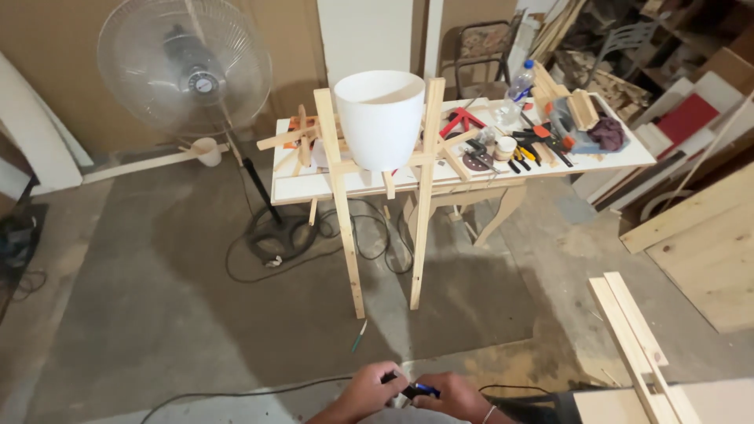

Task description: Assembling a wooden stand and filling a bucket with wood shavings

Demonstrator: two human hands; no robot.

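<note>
Two hands are seen at six o'clock, low at the frame's edge. A small dark tool with a blue tip [416,389] is held between them: the left hand [365,390] is closed on its dark end, and the fingers of the right hand [455,396] are pinched about the blue end. At twelve o'clock one white bucket [379,118] is carried in a wooden stand with two long front legs [342,212], set against one white bench [314,187] crowded with clamps and hand tools. One pedestal fan [187,67] is seen at eleven o'clock. Two pale wooden strips [632,338] lie at four o'clock.
</note>
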